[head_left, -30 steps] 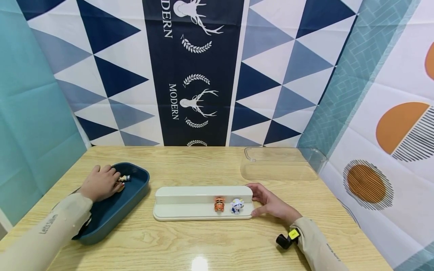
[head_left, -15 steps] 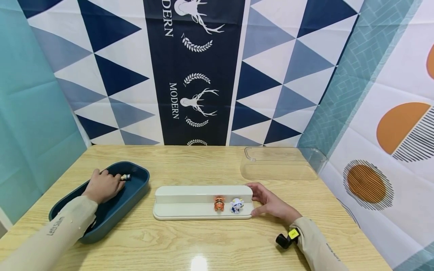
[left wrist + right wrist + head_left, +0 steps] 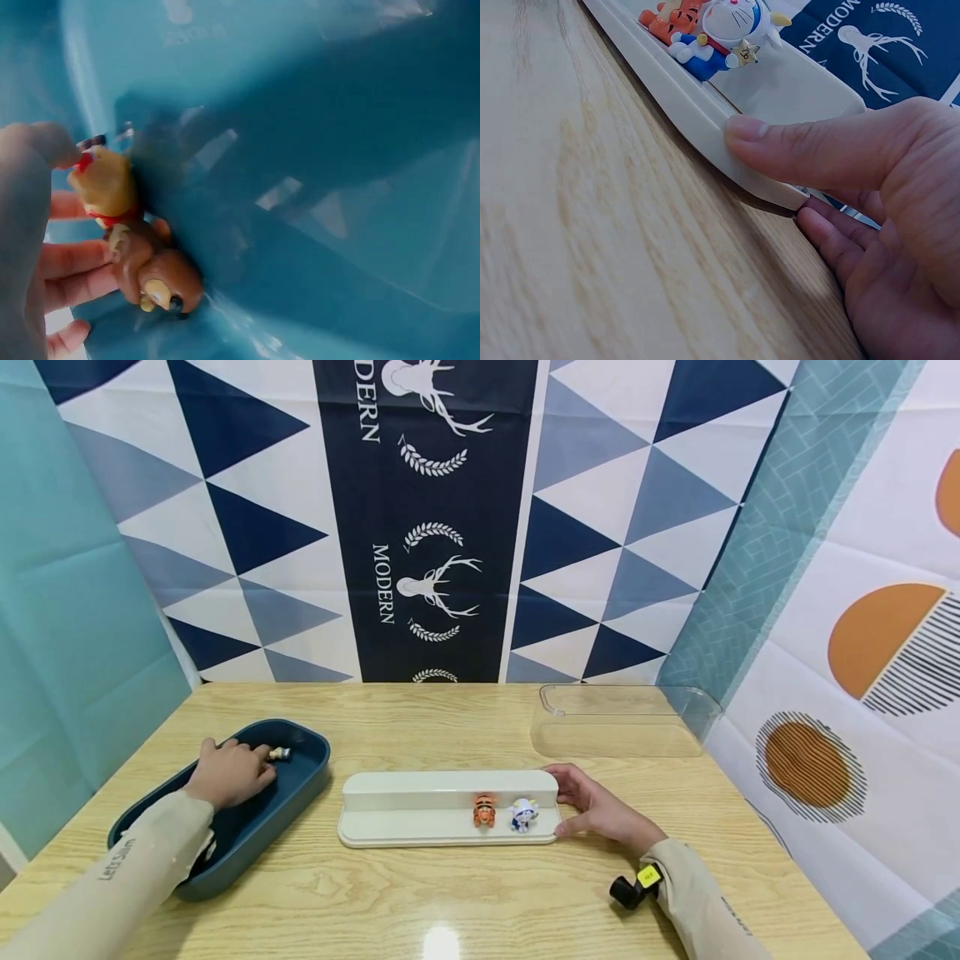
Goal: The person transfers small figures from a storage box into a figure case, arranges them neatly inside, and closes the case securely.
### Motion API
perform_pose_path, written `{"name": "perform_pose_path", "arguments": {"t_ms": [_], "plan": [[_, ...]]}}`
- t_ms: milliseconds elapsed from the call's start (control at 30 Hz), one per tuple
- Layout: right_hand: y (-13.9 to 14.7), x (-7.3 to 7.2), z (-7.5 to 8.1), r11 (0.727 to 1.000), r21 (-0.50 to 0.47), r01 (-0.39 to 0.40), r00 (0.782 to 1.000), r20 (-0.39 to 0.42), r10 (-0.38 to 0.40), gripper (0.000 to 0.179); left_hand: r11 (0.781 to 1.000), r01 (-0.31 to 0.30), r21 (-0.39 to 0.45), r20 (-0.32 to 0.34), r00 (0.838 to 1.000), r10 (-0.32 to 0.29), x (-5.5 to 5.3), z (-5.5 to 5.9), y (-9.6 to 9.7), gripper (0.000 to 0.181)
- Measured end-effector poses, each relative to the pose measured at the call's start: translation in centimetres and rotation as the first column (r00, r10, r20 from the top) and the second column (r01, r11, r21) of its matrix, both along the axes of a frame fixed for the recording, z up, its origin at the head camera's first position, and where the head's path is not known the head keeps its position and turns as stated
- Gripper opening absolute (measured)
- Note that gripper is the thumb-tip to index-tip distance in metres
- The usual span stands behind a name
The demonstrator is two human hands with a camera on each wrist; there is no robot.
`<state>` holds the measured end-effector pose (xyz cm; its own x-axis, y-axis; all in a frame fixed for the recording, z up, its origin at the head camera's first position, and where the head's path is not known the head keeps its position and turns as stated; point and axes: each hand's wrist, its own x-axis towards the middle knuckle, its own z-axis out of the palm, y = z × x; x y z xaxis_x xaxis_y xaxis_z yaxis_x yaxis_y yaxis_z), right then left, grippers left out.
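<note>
Left hand (image 3: 228,774), fingers half-extended, hold uncertain: yellow figure (image 3: 106,184) may slip or snag, brown figure (image 3: 161,270) crowding it; right hand (image 3: 600,814): thumb and fingers pinching end of cream stand (image 3: 420,821).

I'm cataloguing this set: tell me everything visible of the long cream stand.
The long cream stand looks like glossy plastic: a flat base with rounded corners and a raised step along its back. It rests on the wooden table. An orange tiger figurine and a white figurine are on its right half; the right hand grips its right end.
</note>
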<state>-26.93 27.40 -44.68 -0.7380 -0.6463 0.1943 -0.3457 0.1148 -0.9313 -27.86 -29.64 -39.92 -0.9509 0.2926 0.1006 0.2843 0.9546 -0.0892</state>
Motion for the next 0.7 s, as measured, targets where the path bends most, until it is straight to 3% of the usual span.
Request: {"name": "perform_pose_path", "arguments": {"t_ms": [200,500,700], "plan": [[0.1,0.0,0.1,1.0,-0.003,-0.002,1.0,-0.002,0.002,0.086,0.996,-0.021,0.092,0.091,0.996,0.012,-0.4,0.8,-0.1,0.027],[0.2,0.0,-0.2,1.0,0.002,0.009,1.0,0.011,-0.009,0.085,0.963,0.092,0.254,0.151,0.979,-0.134,-1.0,0.4,-0.4,0.03],[0.2,-0.1,-0.3,1.0,-0.008,-0.006,1.0,0.007,0.006,0.084,0.943,0.077,0.322,0.173,0.975,-0.139,-1.2,0.3,-0.7,0.031]]}}
